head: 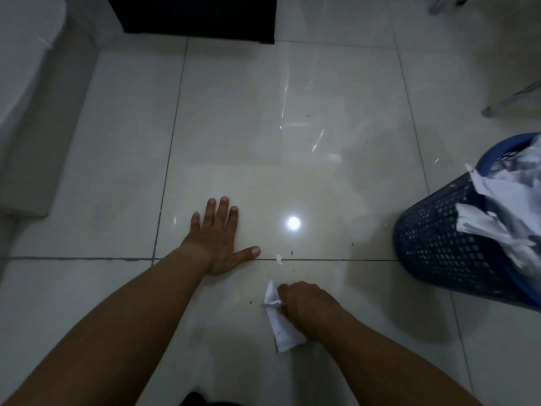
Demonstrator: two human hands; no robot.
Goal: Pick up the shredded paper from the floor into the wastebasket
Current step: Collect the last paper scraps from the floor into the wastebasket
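Observation:
My right hand (307, 309) is closed around a white strip of shredded paper (279, 326) just above the pale tiled floor, near the bottom middle. My left hand (218, 241) lies flat on the tiles, palm down with fingers spread, holding nothing. A tiny white paper scrap (279, 258) rests on the grout line between the two hands. The blue perforated wastebasket (439, 241) stands at the right edge, stuffed with torn white paper (497, 206) that spills over its rim.
A white cushioned piece of furniture (32, 112) fills the left side. A black cabinet base (199, 16) stands at the top. Metal chair legs (512, 98) show at the upper right. A lamp glare (293, 223) shines on the glossy tiles.

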